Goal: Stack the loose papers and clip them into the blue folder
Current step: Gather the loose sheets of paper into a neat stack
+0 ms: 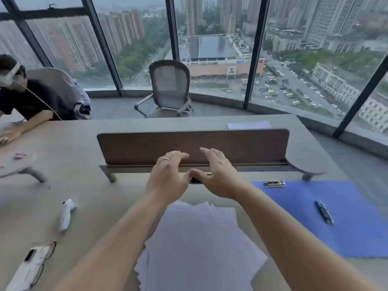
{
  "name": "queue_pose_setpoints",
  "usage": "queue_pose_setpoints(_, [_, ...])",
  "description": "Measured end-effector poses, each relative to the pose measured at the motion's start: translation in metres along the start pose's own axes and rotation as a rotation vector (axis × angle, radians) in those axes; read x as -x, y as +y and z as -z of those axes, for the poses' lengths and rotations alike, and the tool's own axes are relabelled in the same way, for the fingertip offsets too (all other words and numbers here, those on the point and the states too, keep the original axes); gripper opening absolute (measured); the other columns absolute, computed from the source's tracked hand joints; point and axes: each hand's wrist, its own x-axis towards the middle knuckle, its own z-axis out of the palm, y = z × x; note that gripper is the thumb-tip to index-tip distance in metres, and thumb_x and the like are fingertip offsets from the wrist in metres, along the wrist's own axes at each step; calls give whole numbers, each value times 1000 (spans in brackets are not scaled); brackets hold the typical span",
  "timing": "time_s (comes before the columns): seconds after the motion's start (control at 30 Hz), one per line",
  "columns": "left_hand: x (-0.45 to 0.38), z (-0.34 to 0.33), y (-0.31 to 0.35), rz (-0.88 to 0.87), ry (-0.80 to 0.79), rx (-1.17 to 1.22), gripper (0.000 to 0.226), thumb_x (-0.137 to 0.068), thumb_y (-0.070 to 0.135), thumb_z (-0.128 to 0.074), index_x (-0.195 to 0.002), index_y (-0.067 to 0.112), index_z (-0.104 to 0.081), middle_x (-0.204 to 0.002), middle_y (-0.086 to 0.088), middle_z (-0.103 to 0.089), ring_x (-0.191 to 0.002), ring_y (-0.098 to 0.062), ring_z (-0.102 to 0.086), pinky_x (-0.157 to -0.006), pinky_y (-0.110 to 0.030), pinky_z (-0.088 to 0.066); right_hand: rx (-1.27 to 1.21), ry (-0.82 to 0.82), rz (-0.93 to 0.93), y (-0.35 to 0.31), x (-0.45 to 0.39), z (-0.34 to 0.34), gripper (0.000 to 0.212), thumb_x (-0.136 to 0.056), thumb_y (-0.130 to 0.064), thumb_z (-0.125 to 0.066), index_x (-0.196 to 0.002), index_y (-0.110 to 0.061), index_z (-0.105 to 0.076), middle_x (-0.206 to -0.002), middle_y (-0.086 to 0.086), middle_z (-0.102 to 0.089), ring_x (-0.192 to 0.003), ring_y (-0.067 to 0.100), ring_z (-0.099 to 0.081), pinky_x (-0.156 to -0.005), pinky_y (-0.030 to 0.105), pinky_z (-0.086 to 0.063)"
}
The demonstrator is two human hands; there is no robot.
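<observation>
Nearest to the camera, the loose papers (201, 246) lie on the desk (94, 206) in an untidy pile, the sheets fanned out so that many corners show. The long axis of the pile runs away from the person, toward the brown divider panel (193, 145). Both forearms pass above the pile, and the two hands are beyond its far edge, not touching it.

To the right of the papers the blue folder (336, 219) lies open and flat on the desk. Its long axis goes from left to right. A metal clip (324, 212) sits on the folder, pointing diagonally, and a second clip (275, 183) is at its far left corner.

The left hand (168, 175) and the right hand (218, 175) are raised near the divider, fingers spread and empty, their thumbs almost meeting over a small dark object that I cannot identify. A ring is on the left hand.

On the left of the desk are a phone with glasses (31, 265) and a white object (66, 215). Farther away stand an empty office chair (170, 89) and the windows.
</observation>
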Motion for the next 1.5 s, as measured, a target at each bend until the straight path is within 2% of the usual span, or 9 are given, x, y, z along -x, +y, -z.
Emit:
queue_pose_setpoints(0.13, [43, -80, -62, 137, -114, -15, 45, -89, 43, -59, -130, 25, -54, -138, 6, -53, -126, -20, -46, -104, -37, -39, 89, -126, -123, 79, 9, -82, 78, -87, -67, -53, -152, -35, -24, -163, 0, -21, -149, 25, -24, -119, 46, -26])
queue_pose_setpoints(0.23, [76, -141, -107, 184, -204, -43, 50, -90, 50, -54, -135, 27, -51, -147, 9, -44, -136, -16, -38, -113, -36, -30, 201, -250, -224, 137, 24, -151, 90, -84, -73, -51, -157, -36, -12, -168, 2, -8, -155, 23, -3, -124, 48, -8])
queue_pose_setpoints(0.37, [118, -199, -149, 184, -260, -77, 64, -86, 64, -49, -142, 33, -41, -159, 11, -27, -146, -13, -22, -119, -34, -19, 299, -241, -229, 191, 45, -216, 115, -66, -93, -43, -157, -38, 0, -169, 2, 0, -154, 24, 12, -124, 52, 3])
queue_pose_setpoints(0.47, [140, -225, -173, 171, -274, -111, 79, -79, 77, -40, -147, 38, -30, -162, 9, -15, -149, -17, -12, -121, -36, -14, 380, -204, -194, 215, 53, -248, 133, -46, -104, -26, -156, -38, 8, -168, 1, 8, -154, 24, 16, -123, 52, 5])
queue_pose_setpoints(0.63, [165, -251, -193, 116, -177, -135, 82, -76, 82, -35, -146, 39, -30, -160, 9, -25, -147, -13, -19, -117, -32, -18, 435, -83, -127, 235, 63, -273, 130, -50, -104, -29, -155, -39, 11, -168, 0, 11, -153, 22, 17, -123, 50, 7])
queue_pose_setpoints(0.83, [178, -256, -198, 16, -58, -183, 63, -83, 71, -47, -137, 38, -45, -145, 15, -47, -137, -10, -37, -110, -31, -32, 452, 33, -83, 237, 76, -284, 122, -58, -101, -33, -157, -38, 0, -168, -7, -5, -154, 14, 3, -124, 50, 1])
queue_pose_setpoints(1.0, [178, -253, -194, -30, -80, -229, 66, -81, 75, -44, -135, 37, -48, -140, 14, -52, -135, -12, -39, -104, -33, -34, 442, 133, -84, 234, 80, -285, 122, -58, -98, -41, -157, -35, -7, -162, -6, -28, -152, 17, -18, -122, 54, -10])
queue_pose_setpoints(1.23, [185, -247, -190, -41, -92, -247, 67, -78, 78, -46, -132, 38, -51, -134, 13, -57, -132, -14, -41, -103, -37, -38, 424, 153, -86, 234, 82, -286, 119, -59, -96, -44, -156, -34, -14, -160, -3, -34, -150, 19, -24, -121, 53, -13])
queue_pose_setpoints(1.5, [192, -245, -181, -101, -115, -219, 72, -73, 78, -55, -135, 42, -50, -133, 21, -57, -122, -8, -45, -98, -30, -39, 369, 163, -38, 238, 87, -281, 103, -71, -87, -45, -155, -33, -19, -157, -6, -38, -147, 18, -29, -121, 49, -14])
